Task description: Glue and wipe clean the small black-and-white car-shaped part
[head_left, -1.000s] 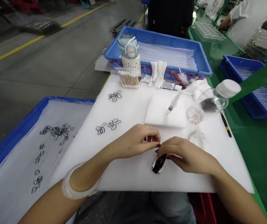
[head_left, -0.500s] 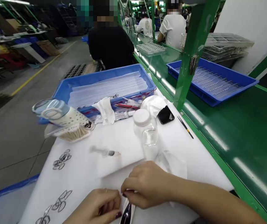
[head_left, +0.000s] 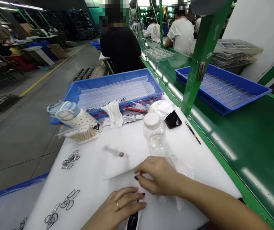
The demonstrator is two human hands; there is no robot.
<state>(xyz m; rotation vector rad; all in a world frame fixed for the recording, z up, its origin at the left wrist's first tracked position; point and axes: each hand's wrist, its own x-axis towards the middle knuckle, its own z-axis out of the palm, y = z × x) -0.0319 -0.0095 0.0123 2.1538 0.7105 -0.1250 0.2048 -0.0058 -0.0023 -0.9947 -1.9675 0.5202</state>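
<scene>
Since the earlier frame, the right hand (head_left: 154, 176) has moved off the dark piece (head_left: 133, 220) toward the white pad (head_left: 116, 167). Green bench (head_left: 254, 137), right; white sheet (head_left: 95, 179) beneath both hands. Right fingers curl close, any pinch indiscernible. Left hand (head_left: 121, 207), nearer, fingers parted, overlies the piece, grip hidden; its long axis points forward.

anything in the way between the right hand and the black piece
Yes, the left hand: its fingers lie across the far end of the black piece, on the side toward the right hand. Nothing else visible stands between them.
</scene>
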